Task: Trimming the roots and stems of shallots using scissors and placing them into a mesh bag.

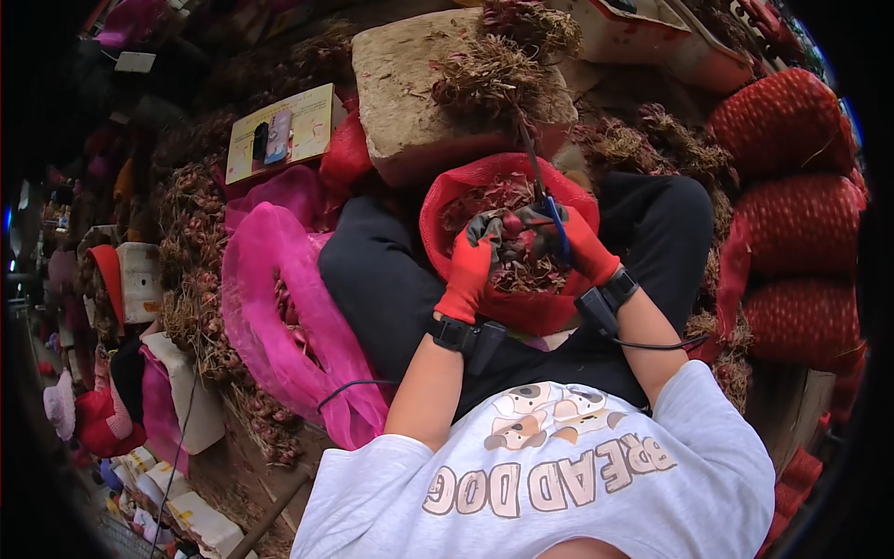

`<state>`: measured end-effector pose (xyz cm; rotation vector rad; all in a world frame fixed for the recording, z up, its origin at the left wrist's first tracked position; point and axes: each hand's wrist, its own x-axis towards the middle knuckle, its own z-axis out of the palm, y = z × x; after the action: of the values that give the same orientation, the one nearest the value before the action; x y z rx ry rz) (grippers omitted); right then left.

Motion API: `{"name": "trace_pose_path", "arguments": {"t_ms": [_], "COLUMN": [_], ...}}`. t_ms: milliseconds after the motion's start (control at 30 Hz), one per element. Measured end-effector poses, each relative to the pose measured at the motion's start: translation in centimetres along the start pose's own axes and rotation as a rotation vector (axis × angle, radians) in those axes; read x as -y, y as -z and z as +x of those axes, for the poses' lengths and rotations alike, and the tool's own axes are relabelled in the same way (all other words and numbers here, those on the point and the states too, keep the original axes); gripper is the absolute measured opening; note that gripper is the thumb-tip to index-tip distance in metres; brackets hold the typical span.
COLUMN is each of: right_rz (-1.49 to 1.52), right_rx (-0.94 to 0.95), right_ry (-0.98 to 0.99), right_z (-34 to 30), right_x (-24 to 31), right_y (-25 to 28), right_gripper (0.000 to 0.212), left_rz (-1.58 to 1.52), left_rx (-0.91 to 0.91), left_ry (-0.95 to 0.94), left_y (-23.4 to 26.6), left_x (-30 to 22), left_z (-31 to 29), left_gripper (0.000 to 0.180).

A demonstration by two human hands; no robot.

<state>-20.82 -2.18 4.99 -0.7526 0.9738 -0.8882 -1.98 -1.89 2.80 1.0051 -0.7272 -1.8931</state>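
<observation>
Both hands wear red gloves with dark grey palms and fingers, and they meet over an open red mesh bag (549,320) between my knees. My right hand (573,235) is closed around the blue handles of a pair of scissors (548,207); the blades point away from me. In the closed fingers of my left hand (475,250) is a small red shallot (511,223), close beside the scissors. Dry skins and purplish trimmings (507,191) fill the bag under my hands. My fingers partly hide the shallot.
A pink mesh bag (247,270) with shallots lies at my left. Beyond the red bag stands a worn foam block (400,102) topped with dried bunches (494,70). A phone (278,137) rests on a box (312,112). Full red mesh sacks (792,219) are stacked at right.
</observation>
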Motion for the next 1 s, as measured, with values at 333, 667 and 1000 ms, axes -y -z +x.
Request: {"name": "trace_pose_path", "arguments": {"t_ms": [333,667,1000], "right_rz": [-0.765,-0.489,0.049], "right_rx": [-0.152,-0.198,-0.021], "right_ry": [0.357,0.332,0.006], "right_z": [-0.7,0.1,-0.4], "right_x": [-0.2,-1.6,0.5], "right_y": [-3.3,-2.8,-2.4], "right_gripper": [0.025,0.028,0.029], "left_rz": [-0.108,-0.023,-0.126], "left_rx": [0.014,0.121,0.135], "left_ry": [0.077,0.037,0.040], "left_y": [0.4,1.1,0.5], "left_x": [-0.6,0.3,0.1], "left_z": [-0.3,-0.1,0.2], "left_gripper": [0.021,0.028,0.022]}}
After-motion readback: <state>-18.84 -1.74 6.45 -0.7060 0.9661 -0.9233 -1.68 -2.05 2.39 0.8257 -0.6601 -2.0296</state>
